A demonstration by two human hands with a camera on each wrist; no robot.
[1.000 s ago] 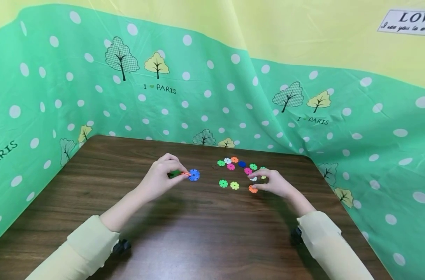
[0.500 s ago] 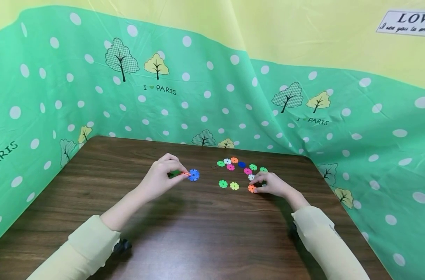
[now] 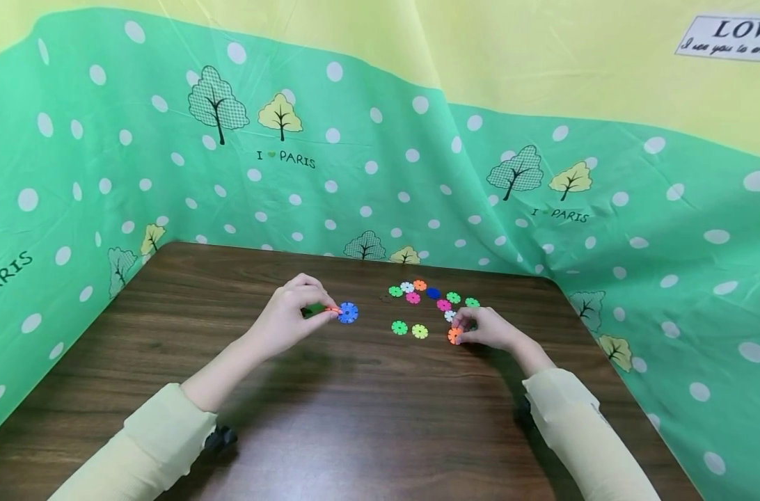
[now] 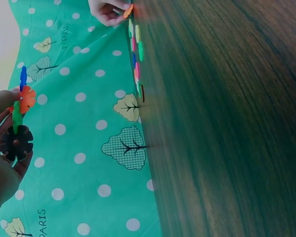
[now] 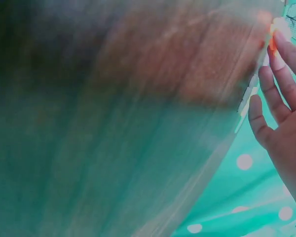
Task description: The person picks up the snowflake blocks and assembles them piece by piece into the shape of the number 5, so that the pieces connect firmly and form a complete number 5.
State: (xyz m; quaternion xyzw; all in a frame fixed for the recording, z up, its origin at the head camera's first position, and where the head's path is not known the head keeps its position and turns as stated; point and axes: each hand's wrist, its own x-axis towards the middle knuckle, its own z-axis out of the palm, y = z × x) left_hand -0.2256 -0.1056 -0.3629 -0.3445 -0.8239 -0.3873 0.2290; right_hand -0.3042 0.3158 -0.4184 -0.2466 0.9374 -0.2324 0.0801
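My left hand [image 3: 286, 313] pinches a short chain of interlocking notched plastic discs above the table. In the left wrist view, the chain shows a blue disc [image 4: 23, 78], an orange disc [image 4: 27, 98], a green disc [image 4: 17, 117] and a black disc [image 4: 17, 143]. To the right, my right hand [image 3: 489, 328] pinches a loose orange disc [image 3: 454, 336] between thumb and finger; the disc looks tilted up. Just beyond those fingers lies a white disc [image 3: 450, 316]. A green disc [image 3: 399, 328] and a yellow disc [image 3: 420, 332] lie left of my right hand.
Several more discs are spread farther back, among them a dark blue disc [image 3: 433, 293], a pink disc [image 3: 444, 305] and another orange disc [image 3: 420, 285]. The brown wooden table [image 3: 355, 431] ends against a green dotted curtain [image 3: 330, 209] behind and at both sides.
My right thumb and fingers have come together on the orange disc and tipped it up from lying flat. The left hand and its chain have stayed nearly still.
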